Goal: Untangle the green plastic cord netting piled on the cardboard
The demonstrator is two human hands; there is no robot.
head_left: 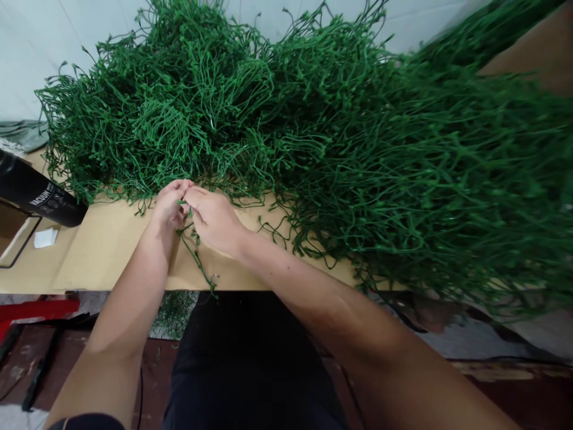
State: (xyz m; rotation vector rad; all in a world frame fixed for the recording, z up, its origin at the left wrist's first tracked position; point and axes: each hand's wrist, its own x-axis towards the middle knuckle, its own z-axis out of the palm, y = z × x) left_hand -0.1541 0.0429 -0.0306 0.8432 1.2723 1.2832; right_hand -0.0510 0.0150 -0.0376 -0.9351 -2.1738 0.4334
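My left hand [171, 204] and my right hand [210, 216] meet above the front part of the cardboard-covered table [107, 245]. Both have their fingers pinched together around a thin green plastic stem [197, 260]. The stem hangs down from between them toward the table's front edge, with small knobs along it. My fingers hide its upper end. Just behind my hands rises a large heap of similar green stems [201, 101], which spreads far to the right.
A black vacuum bottle [42, 191] lies tilted at the left, near a small white paper piece [45, 237]. A white wall [49, 42] stands behind the heap. Stems hang over the table's front edge at the right. Something red [38, 310] is below left.
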